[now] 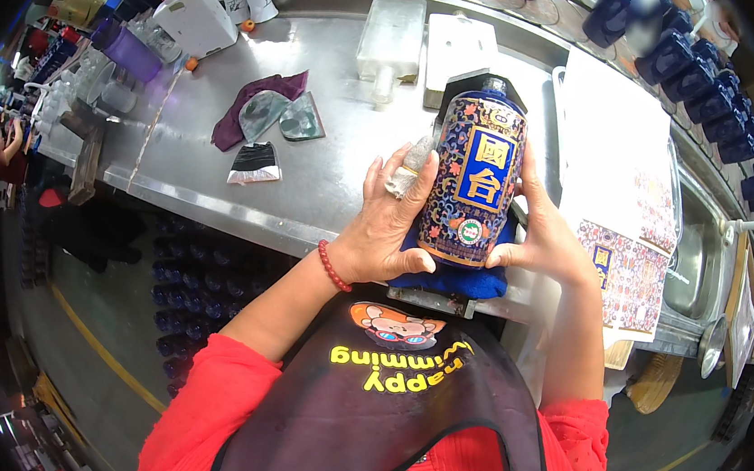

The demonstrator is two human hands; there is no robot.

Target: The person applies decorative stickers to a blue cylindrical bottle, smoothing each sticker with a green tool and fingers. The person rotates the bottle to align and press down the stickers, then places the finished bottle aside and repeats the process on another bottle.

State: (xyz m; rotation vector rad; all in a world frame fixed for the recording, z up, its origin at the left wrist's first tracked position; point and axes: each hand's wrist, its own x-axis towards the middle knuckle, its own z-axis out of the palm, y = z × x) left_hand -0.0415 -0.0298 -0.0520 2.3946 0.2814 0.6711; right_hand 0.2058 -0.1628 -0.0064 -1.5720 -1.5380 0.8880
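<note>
Centrally, one bottle: dark blue, floral wrap, neck toward the far side, set between both hands above a blue cloth at the near edge of the bench. Right hand: holding the bottle, fingers along its right side, thumb at the lower front. Left hand: half-curled against the left side, a pale wad at its fingers; whether it grips or merely steadies cannot be told from here.

Risks, by judgement: a slip off the near edge, should the right thumb lose hold; a scuffed or creased wrap, should fingers drag across it.

Labels: large gold characters on the bottle's blue panel, small round green-and-white seal below; printed sheets of similar pattern, right; yellow lettering and a cartoon on the apron.

Also: purple cloth, left; clear flask, far side.
</note>
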